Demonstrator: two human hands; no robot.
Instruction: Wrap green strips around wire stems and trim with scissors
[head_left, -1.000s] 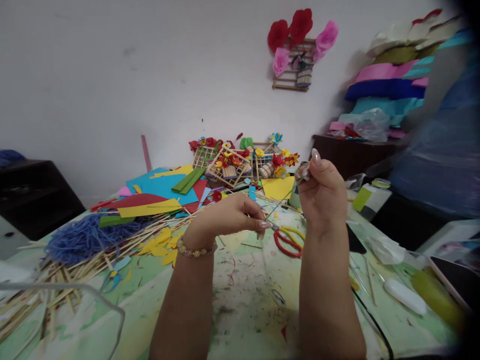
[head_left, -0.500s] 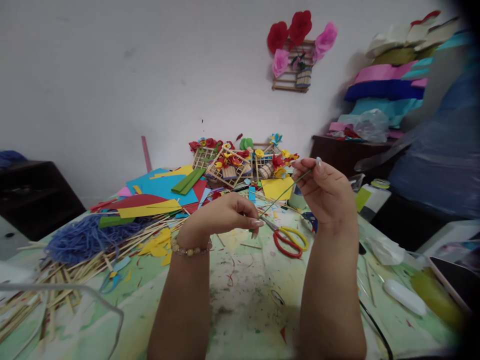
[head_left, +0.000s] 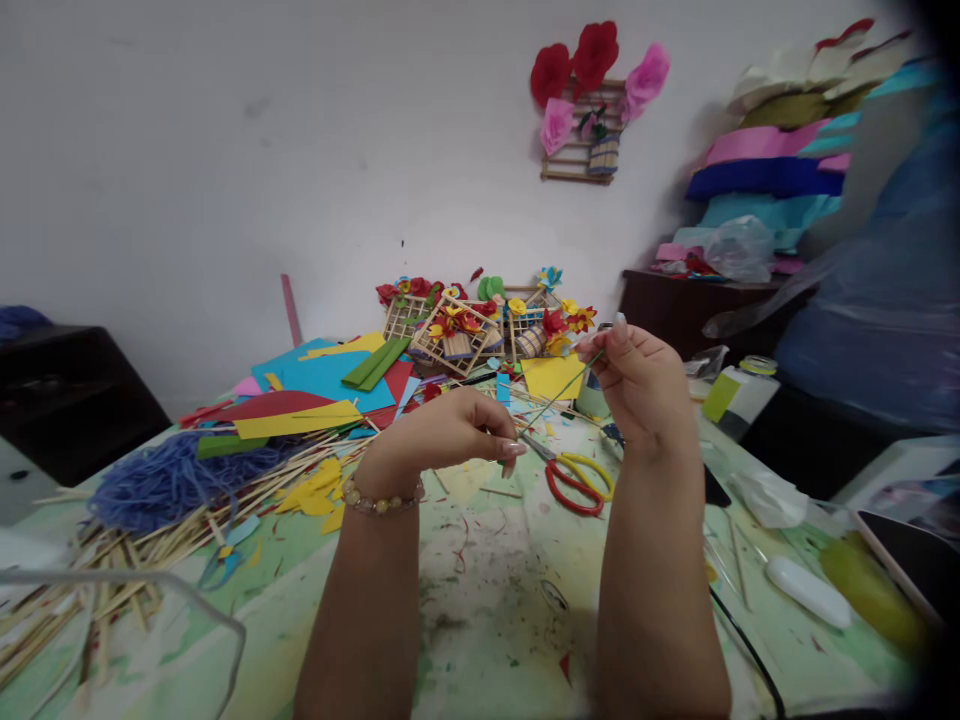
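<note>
A thin green stem point(head_left: 556, 396), wire-like, runs slantwise between my two hands above the table. My left hand point(head_left: 469, 430), with a beaded bracelet point(head_left: 382, 500) at the wrist, pinches its lower end. Higher up and to the right, my right hand point(head_left: 634, 385) pinches the upper end between thumb and fingers. Scissors point(head_left: 576, 482) with one red and one yellow handle lie on the table just past my left fingertips, between the hands. What exactly sits inside each pinch is too small to make out.
Blue yarn point(head_left: 184, 475) and thin wooden sticks point(head_left: 127, 570) spread at the left. Coloured paper point(head_left: 315, 375) and small lattice frames with paper flowers point(head_left: 457, 330) stand at the back. A white bottle point(head_left: 742, 395) and a white oblong object point(head_left: 808, 592) are at the right.
My right hand has moved slightly left and down along the green stem, bringing its fingers nearer to my left hand. My left hand stays about where it was.
</note>
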